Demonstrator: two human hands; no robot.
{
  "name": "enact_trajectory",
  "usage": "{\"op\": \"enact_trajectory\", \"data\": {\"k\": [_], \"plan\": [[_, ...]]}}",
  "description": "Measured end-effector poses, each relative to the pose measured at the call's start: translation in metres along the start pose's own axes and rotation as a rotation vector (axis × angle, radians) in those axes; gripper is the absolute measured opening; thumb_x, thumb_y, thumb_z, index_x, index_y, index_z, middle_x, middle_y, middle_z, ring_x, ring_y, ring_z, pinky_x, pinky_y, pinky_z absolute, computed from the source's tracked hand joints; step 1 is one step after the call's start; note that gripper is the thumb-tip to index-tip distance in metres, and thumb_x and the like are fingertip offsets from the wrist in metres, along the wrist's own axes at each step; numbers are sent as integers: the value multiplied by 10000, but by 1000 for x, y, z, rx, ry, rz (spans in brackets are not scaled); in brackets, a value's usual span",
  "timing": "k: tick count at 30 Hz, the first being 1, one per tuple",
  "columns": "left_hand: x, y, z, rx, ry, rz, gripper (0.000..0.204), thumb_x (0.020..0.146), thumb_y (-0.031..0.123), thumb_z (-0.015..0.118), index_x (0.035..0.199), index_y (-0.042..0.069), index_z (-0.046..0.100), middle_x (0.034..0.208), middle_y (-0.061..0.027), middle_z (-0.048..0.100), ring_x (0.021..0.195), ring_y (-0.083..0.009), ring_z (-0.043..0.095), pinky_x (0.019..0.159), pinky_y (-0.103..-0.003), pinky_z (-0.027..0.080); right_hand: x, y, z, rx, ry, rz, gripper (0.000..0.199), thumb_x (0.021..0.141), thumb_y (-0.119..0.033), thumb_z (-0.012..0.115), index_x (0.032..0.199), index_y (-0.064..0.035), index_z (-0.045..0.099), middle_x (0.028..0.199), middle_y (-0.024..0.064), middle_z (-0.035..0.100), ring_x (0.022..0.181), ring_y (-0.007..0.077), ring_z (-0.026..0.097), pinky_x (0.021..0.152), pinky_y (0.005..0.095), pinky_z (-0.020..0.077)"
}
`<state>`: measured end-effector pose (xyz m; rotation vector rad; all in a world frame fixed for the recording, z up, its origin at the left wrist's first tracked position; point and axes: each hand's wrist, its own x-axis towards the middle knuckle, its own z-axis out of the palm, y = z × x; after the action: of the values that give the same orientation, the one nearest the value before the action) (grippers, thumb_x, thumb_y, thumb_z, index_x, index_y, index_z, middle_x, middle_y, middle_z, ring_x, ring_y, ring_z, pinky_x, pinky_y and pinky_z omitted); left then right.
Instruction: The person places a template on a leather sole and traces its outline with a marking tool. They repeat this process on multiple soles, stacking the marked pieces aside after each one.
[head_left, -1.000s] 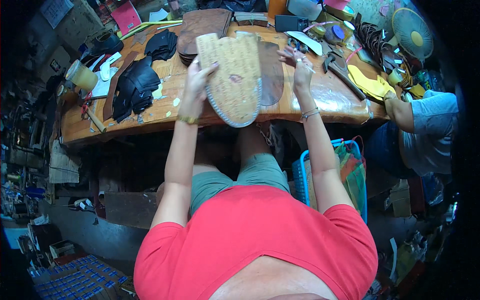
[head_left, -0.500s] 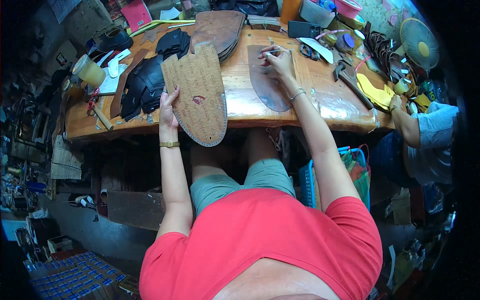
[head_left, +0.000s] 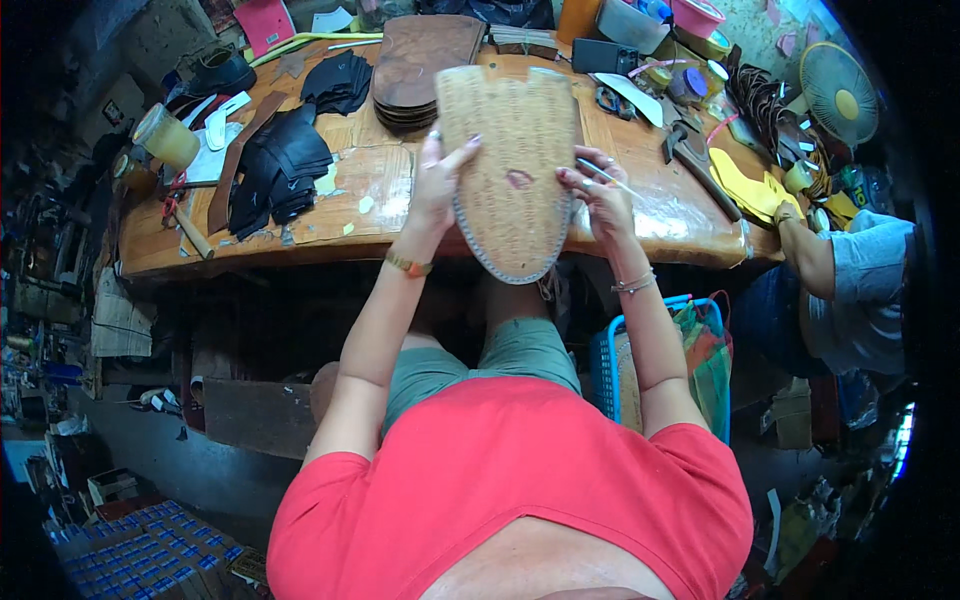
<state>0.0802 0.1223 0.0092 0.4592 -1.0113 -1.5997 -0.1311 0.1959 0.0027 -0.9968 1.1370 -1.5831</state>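
Observation:
Above the table's near edge hangs a tan, tongue-shaped template, notched at its top, with writing across it, a small torn hole and a pale dotted rim. My left hand is closed on its left edge, thumb on the front face. At the opposite edge, my right hand pinches a slender, silvery pen-like stick, its fingertips touching or very close to the template. A dark brown leather piece seen earlier is largely hidden behind the template; I cannot tell whether it is held there or lies on the table.
Brown leather pieces lie stacked at the back, with black leather pieces at the left. A hammer and yellow pieces lie at the right, near another person's hand. A blue basket stands below the table.
My left hand has brought the template right, in front of my right hand's former spot. My right hand has left the dark leather on the table and come nearer, to the template's right edge, still holding the stick.

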Motion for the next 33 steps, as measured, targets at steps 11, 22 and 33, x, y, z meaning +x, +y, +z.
{"op": "enact_trajectory", "data": {"k": [11,22,33], "plan": [[80,-61,-11,1572,81,32,838,673,720,638,982,-58,660,1080,-227,552,1079,-335,503,928,-437,416,32,27,-173,419,427,-263,323,838,17,624,1152,16,551,1055,104,635,965,182,618,873,301,504],[90,-69,13,1650,239,-180,760,503,439,851,1079,6,613,1211,-188,499,1200,-336,427,1003,-409,359,28,25,-163,424,451,-304,329,854,4,622,1171,11,536,1102,126,619,1014,210,609,900,336,501],[98,-102,11,1020,219,330,686,617,47,731,1196,45,363,1053,-142,550,955,-236,608,814,-311,486,28,28,-162,410,412,-323,323,862,12,608,1177,34,542,1084,130,629,975,192,626,856,308,519]]}}
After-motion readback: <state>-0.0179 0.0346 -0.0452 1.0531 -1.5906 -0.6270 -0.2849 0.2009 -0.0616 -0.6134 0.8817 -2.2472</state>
